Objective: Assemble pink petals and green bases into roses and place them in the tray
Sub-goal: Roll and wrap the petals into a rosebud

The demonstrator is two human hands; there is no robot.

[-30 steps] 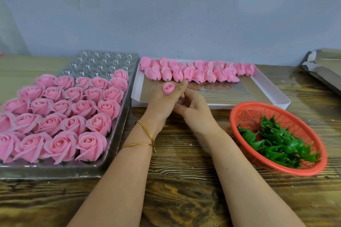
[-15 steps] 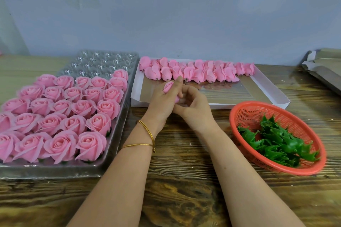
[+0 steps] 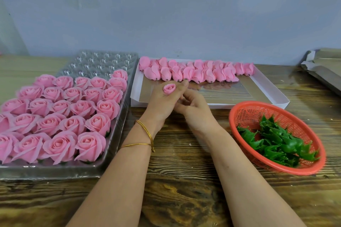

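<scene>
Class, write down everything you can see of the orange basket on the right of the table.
The orange basket is round and shallow, of plastic-looking open mesh with a solid rim. It rests open side up on the wooden table. A heap of green bases lies in its near right part; the far left wall shows bare mesh. Nothing else touches it.

A plain blue-grey wall runs across the far side, faintly scuffed and evenly lit. Below it a dark, heavily grained wooden table fills the near ground, and flattened cardboard lies far right.
</scene>
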